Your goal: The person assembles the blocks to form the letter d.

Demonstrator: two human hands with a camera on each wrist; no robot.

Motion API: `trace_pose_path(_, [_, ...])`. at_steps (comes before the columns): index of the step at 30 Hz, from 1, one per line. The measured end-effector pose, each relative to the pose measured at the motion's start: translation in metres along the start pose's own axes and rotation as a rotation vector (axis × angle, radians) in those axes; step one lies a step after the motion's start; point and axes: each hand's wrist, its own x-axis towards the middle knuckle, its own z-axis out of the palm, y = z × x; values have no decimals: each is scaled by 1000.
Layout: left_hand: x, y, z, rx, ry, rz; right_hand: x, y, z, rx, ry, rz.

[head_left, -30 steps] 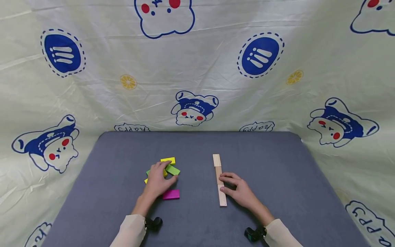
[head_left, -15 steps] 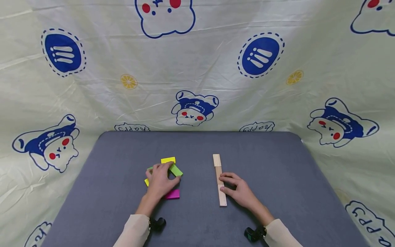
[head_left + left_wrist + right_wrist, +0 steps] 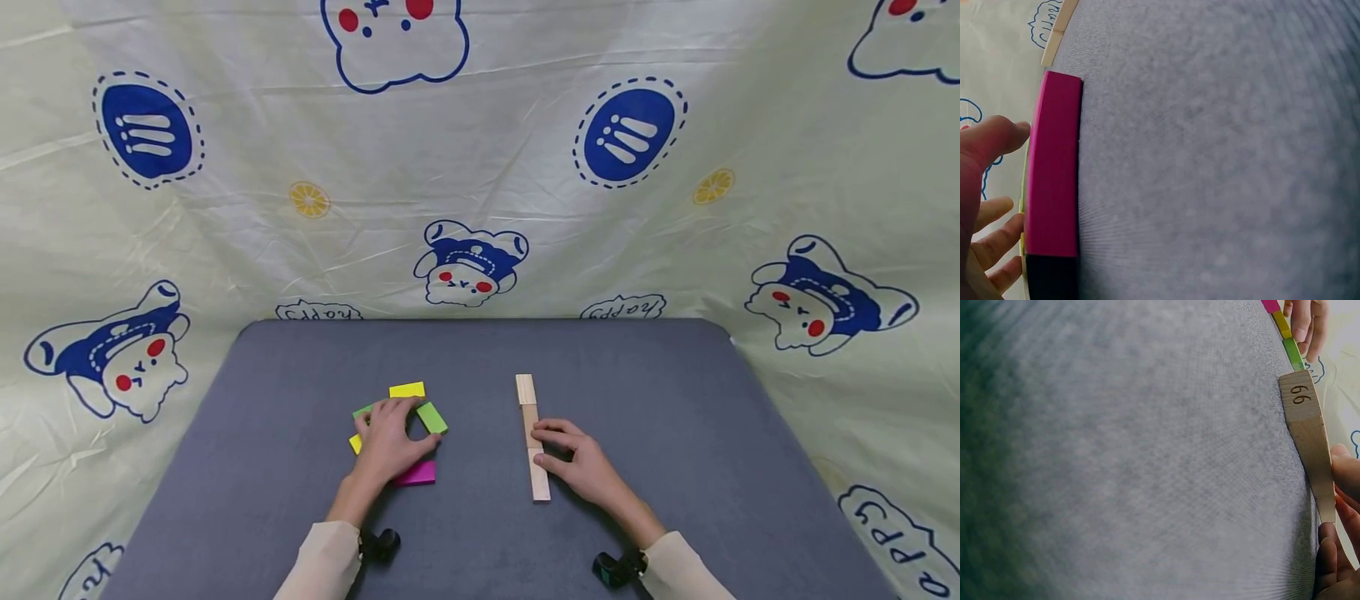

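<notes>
My left hand [image 3: 386, 442] hovers with spread, bent fingers over a loose ring of coloured blocks. Its thumb tip is by the lower end of a green block [image 3: 432, 417]; whether they touch is unclear. A yellow block [image 3: 407, 389] lies above the fingers, a magenta block [image 3: 420, 473] below the palm. The palm hides the ring's middle. In the left wrist view the magenta block [image 3: 1057, 169] meets a dark block [image 3: 1054, 275]. My right hand [image 3: 581, 462] rests thumb and fingertips, loosely bent, along the right side of a wooden-block row [image 3: 539, 479].
A grey cloth-covered table [image 3: 637, 367] carries both block groups, with a gap between them. Behind it hangs a pale printed sheet [image 3: 525, 167]. The nearest wooden block [image 3: 1300, 397] shows a printed number in the right wrist view.
The green block near my left thumb has turned more steeply and shifted right. My left hand moved a little right, covering the inner yellow block. The right hand and wooden row have stayed put.
</notes>
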Motion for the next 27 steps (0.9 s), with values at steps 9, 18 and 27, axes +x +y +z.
trace_pose_path(9, [2,2,0,26,-13,17,0,-1,0,1,-2,12])
trace_pose_path(18, [13,9,1,-37,3,69,0,-1,0,1,0,7])
trace_pose_path(27, [22,21,-3,-82,-3,71,-1,-1,-1,4,-6,22])
